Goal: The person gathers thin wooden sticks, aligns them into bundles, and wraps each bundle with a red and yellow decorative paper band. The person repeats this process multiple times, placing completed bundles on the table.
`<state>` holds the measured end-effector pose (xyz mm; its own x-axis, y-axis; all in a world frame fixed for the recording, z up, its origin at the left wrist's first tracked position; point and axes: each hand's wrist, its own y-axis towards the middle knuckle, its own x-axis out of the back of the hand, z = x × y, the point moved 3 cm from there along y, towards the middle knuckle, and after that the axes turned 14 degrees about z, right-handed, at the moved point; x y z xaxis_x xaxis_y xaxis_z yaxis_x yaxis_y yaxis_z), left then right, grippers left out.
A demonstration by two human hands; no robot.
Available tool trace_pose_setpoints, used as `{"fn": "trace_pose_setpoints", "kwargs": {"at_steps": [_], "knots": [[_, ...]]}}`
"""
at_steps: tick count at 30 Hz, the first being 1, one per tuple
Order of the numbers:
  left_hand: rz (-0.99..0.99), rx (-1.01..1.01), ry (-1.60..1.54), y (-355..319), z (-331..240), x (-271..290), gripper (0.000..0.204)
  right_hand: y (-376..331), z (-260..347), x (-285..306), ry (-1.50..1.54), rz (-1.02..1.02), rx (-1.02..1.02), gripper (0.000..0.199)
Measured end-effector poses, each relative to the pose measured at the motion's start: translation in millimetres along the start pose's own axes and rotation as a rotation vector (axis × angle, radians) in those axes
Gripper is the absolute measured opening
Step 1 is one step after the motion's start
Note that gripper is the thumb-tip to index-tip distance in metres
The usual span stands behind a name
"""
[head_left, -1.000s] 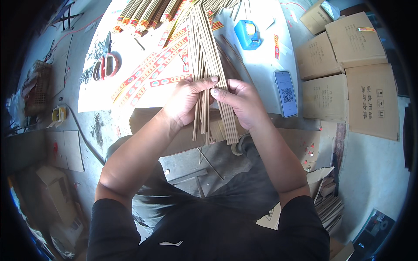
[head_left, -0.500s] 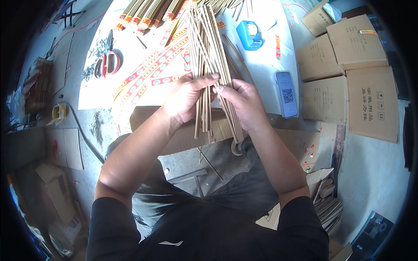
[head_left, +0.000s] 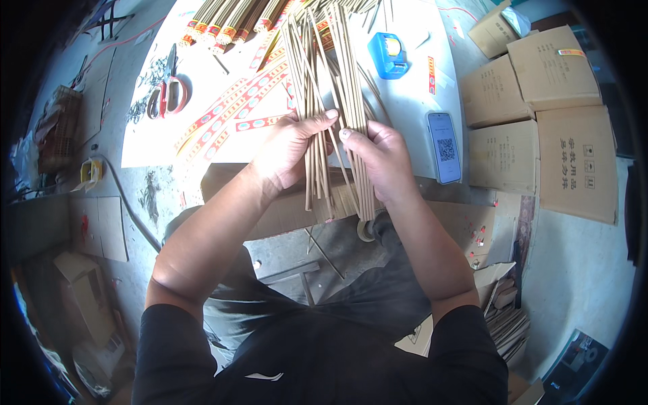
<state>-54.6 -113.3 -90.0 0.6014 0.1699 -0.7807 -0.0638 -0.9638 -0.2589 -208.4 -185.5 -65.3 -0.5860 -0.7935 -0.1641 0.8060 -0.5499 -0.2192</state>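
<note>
My left hand (head_left: 291,150) is closed around a bunch of thin brown incense sticks (head_left: 297,71), its thumb lying across them. Beside it, my right hand (head_left: 386,160) grips a second bunch of incense sticks (head_left: 351,71) between thumb and fingers. A gap separates the two bunches, and a loose stick slants through it. Both bunches point away from me over the white table (head_left: 152,145), their near ends hanging past its front edge. Red printed paper strips (head_left: 229,111) lie beneath and left of the sticks. Banded bundles of sticks (head_left: 226,23) rest at the far side.
Red-handled scissors (head_left: 167,96) lie at the table's left. On the right are a blue tape dispenser (head_left: 388,59) and a phone (head_left: 443,147). Cardboard boxes (head_left: 553,67) are stacked to the right. A roll of tape (head_left: 365,231) is near my right knee.
The sticks have parted into two bunches, the right one swinging more upright. My right hand has shifted slightly right, away from the left, which stays in place.
</note>
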Motion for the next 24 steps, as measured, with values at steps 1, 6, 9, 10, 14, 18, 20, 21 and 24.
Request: {"fn": "trace_pose_setpoints", "kwargs": {"at_steps": [1,6,9,10,14,18,20,21,24], "knots": [[0.003,-0.023,-0.015,-5.9,-4.3,-18.2,0.027,-1.0,0.1,-2.9,-0.006,-0.002,-0.002,0.016],[0.027,-0.024,-0.037,-2.9,-0.8,-8.6,0.027,-1.6,-0.1,-3.8,-0.090,0.024,-0.035,0.016],[-0.039,-0.067,0.025,-7.6,-10.9,-10.1,0.025,-2.6,7.9,-5.7,-0.094,0.011,-0.006,0.016],[-0.059,-0.086,0.046,-8.7,-13.9,-6.3,0.025,-2.7,9.9,-6.7,-0.094,0.016,-0.009,0.016],[-0.145,-0.142,0.102,-12.1,-27.0,6.4,0.021,-1.9,9.4,-6.4,-0.111,0.045,0.007,0.019],[-0.121,-0.133,0.111,-15.0,-33.2,11.5,0.015,-4.3,13.1,-8.6,-0.129,0.043,0.005,0.023],[-0.102,-0.145,0.110,-16.5,-34.8,9.2,0.015,-3.7,16.0,-11.7,-0.148,0.051,0.018,0.023],[-0.119,-0.175,0.084,-15.6,-33.1,6.4,0.014,-3.0,16.7,-13.1,-0.157,0.056,0.024,0.023],[-0.071,-0.138,0.046,-11.7,-24.3,0.6,0.017,-0.2,9.9,-13.2,-0.112,0.071,0.106,0.023]]}}
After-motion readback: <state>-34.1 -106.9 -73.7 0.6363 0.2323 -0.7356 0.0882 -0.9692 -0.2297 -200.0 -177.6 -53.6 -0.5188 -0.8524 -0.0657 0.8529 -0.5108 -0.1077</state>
